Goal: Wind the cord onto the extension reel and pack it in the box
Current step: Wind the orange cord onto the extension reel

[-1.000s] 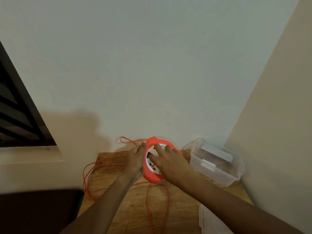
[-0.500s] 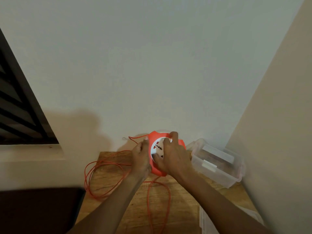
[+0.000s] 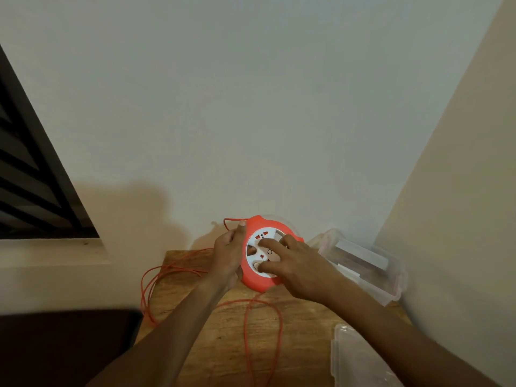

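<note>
Orange round plastic extension reel (image 3: 258,283) is tilted up at the back of the wooden worktop (image 3: 223,331), my left hand (image 3: 227,258) gripping its rim, right hand (image 3: 301,270) with fingers spread on the white socket face. Loose orange cord (image 3: 248,336) loops across the worktop; clear plastic box (image 3: 371,272) sits just right.

R hand (image 3: 301,270) fingers shifted lower on reel (image 3: 255,282) face vs 0.5 s ago.

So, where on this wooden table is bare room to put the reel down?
Bare wood lies between the front cord loop and the clear lid. The left side is crowded with cord loops; the clear box fills the right back corner.
</note>
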Demonstrator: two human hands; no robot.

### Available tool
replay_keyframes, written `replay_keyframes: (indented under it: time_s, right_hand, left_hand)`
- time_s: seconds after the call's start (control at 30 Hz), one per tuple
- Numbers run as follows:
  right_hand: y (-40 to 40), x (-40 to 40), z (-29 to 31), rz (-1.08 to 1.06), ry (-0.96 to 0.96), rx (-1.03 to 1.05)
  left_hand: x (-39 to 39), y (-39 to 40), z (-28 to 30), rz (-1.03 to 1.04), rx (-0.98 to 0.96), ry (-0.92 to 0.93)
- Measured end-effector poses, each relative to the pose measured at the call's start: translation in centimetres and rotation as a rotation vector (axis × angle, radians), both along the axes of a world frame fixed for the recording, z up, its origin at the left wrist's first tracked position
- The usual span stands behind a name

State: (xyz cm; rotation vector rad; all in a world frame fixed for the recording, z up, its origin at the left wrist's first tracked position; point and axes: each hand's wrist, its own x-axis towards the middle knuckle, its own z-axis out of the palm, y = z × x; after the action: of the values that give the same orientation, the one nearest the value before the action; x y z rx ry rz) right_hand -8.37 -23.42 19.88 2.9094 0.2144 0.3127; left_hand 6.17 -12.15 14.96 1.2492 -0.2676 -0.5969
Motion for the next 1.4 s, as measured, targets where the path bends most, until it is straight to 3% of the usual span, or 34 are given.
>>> replay_keyframes:
  time_s: [0.23,0.5,0.63,0.9,0.97,1.13,1.27,1.4]
  right_hand:
    - [-0.2,0.7,2.0,0.09,0.064,-0.22]
    - [0.1,1.7,1.7,0.029,0.059,-0.21]
    - [0.6,1.9,0.9,-0.148,-0.076,-0.032]
    - [1.5,3.4,-1.5,-0.676,-0.38,0.671]
    - [1.5,3.2,-2.0,-0.694,-0.381,0.705]
    - [1.1,1.6,-1.5,-0.445,-0.296,0.48]
    - [-0.1,0.7,-0.1,-0.098,-0.119,0.149]
    - [-1.0,0.6,1.4,-0.001,0.042,-0.097]
  left_hand:
    - [0.1,0.4,0.5,-0.104,0.045,-0.027]
    - [0.4,0.5,0.6,-0.114,0.04,-0.046]
    - [0.3,0.1,0.6,-0.053,0.041,-0.064]
    - [-1.2,-1.7,0.5,0.13,-0.058,-0.096]
    - [-1.4,-1.8,0.2,0.138,-0.045,-0.111]
    - [-0.9,-1.4,-0.1,0.091,-0.079,0.022]
    - [0.1,-0.9,0.0,0.014,-0.072,-0.018]
    - [0.5,-0.6,0.3,-0.024,-0.045,-0.065]
